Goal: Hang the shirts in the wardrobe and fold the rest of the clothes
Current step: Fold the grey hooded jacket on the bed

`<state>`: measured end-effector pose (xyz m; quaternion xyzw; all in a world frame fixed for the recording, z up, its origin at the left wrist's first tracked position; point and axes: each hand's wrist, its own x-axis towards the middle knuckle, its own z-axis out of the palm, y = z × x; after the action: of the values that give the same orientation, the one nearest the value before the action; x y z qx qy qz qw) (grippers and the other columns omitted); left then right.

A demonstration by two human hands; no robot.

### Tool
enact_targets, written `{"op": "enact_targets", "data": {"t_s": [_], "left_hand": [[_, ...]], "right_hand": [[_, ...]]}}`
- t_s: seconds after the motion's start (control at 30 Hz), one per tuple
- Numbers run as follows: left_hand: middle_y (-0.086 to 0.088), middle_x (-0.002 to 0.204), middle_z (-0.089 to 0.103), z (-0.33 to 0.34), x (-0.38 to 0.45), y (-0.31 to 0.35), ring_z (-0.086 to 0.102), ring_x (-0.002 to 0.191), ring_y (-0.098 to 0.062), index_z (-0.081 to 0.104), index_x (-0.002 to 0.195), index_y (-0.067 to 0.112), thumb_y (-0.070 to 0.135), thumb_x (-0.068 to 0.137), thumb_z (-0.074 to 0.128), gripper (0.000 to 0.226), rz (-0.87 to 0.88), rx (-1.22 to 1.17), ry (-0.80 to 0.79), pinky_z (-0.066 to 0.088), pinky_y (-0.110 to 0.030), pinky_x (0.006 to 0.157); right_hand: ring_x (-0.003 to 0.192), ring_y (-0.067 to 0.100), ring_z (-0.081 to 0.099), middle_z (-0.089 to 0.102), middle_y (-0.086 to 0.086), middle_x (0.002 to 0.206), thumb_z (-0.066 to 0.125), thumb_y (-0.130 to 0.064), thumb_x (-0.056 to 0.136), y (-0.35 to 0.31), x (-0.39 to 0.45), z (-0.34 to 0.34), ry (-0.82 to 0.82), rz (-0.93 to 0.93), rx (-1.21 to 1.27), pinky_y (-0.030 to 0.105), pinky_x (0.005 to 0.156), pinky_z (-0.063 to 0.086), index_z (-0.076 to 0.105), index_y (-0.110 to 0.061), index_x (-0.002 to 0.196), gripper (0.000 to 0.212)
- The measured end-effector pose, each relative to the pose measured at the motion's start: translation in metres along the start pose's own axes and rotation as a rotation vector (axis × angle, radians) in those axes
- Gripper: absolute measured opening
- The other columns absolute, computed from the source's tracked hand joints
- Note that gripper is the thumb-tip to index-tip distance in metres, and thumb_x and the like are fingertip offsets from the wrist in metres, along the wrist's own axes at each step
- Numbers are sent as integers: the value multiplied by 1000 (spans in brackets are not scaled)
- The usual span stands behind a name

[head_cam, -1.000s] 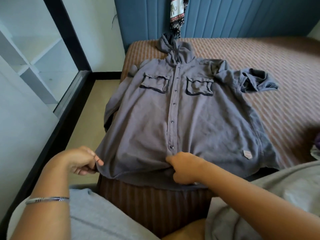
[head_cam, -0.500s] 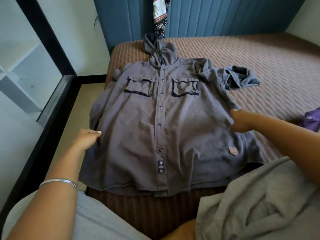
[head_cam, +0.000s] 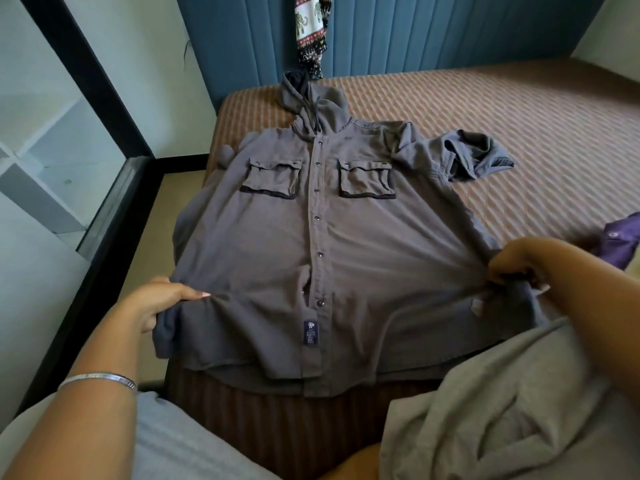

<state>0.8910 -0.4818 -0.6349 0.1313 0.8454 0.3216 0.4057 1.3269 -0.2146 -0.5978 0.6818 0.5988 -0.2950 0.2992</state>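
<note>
A grey hooded button shirt (head_cam: 363,244) with two chest pockets lies front up on the brown bed (head_cam: 519,109), hood toward the headboard, hem hanging over the bed's near edge. My left hand (head_cam: 159,303) pinches the shirt's left side seam near the hem. My right hand (head_cam: 516,261) grips the right side seam at about the same height. The cloth between my hands is pulled taut. The shirt's right sleeve lies crumpled at the upper right.
A light grey garment (head_cam: 512,403) is piled at the bed's near right. A purple garment (head_cam: 620,237) shows at the right edge. Patterned cloth (head_cam: 310,32) hangs on the blue headboard. A white shelf unit (head_cam: 52,150) with a black frame stands left of the bed.
Both hands left the hem, moved out to the shirt's sides and took hold of the seams. The cloth is now stretched flat between them.
</note>
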Motion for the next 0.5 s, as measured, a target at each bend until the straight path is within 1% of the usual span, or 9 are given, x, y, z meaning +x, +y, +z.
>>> {"op": "enact_targets", "data": {"t_s": [0.07, 0.13, 0.17, 0.2, 0.27, 0.3, 0.37, 0.43, 0.5], "left_hand": [[-20, 118, 60, 2, 2, -5, 59, 100, -34, 47, 127, -6, 14, 74, 82, 66, -13, 82, 23, 48, -41, 85], [-22, 122, 59, 5, 1, -8, 58, 103, -37, 46, 129, -5, 21, 75, 81, 70, -42, 181, 27, 47, -43, 85], [-21, 119, 60, 3, 1, -11, 59, 101, -36, 48, 127, -4, 24, 74, 82, 70, -62, 212, -3, 48, -43, 85], [-21, 113, 64, 1, 0, -11, 61, 99, -35, 52, 124, -4, 26, 70, 84, 70, -90, 229, -52, 50, -43, 85], [-19, 102, 70, -5, -8, -16, 65, 98, -35, 60, 116, -2, 30, 50, 93, 80, -123, 237, -163, 53, -45, 87], [-18, 101, 72, -8, -12, -18, 65, 99, -35, 62, 113, 1, 31, 39, 97, 87, -138, 267, -211, 52, -45, 90], [-18, 103, 70, -14, -19, -25, 63, 101, -34, 62, 108, 3, 26, 36, 98, 84, -165, 336, -253, 52, -41, 84], [-16, 95, 67, -14, -28, -31, 62, 89, -29, 60, 100, 2, 19, 46, 94, 66, -228, 438, -246, 50, -34, 72], [-9, 68, 62, -11, -35, -36, 56, 58, -17, 60, 91, 3, 18, 55, 90, 49, -310, 563, -247, 43, -24, 55]], "right_hand": [[69, 26, 49, 50, 17, 81, 58, -8, 77, 2, -3, -4, 52, 16, -153, 26, 59, 42, 53, 4, 88, 17], [87, 26, 50, 51, 19, 102, 56, -14, 89, 4, 4, -5, 107, -24, -278, 31, 77, 46, 47, 1, 116, 33], [91, 25, 50, 51, 18, 109, 55, -18, 91, 2, 6, -3, 98, -27, -297, 32, 82, 46, 45, 0, 123, 38], [87, 24, 52, 53, 17, 107, 56, -20, 93, -1, 2, 0, 67, -20, -293, 31, 78, 48, 48, 2, 122, 37], [73, 24, 54, 56, 16, 89, 56, -16, 94, -1, -10, 4, -9, -18, -298, 29, 60, 48, 58, 6, 99, 22], [69, 25, 52, 54, 16, 82, 55, -12, 94, 1, -14, 4, -52, -18, -293, 29, 55, 46, 57, 6, 87, 19], [66, 23, 51, 52, 15, 75, 56, -7, 93, 5, -25, 8, -159, 27, -266, 28, 53, 48, 53, 4, 76, 20], [67, 16, 50, 51, 10, 75, 59, -12, 92, 11, -26, 11, -95, 66, -405, 23, 64, 50, 55, -4, 74, 20], [80, 16, 56, 56, 6, 87, 64, -23, 86, 9, 3, 15, 120, 32, -424, 27, 85, 48, 62, -10, 85, 14]]}}
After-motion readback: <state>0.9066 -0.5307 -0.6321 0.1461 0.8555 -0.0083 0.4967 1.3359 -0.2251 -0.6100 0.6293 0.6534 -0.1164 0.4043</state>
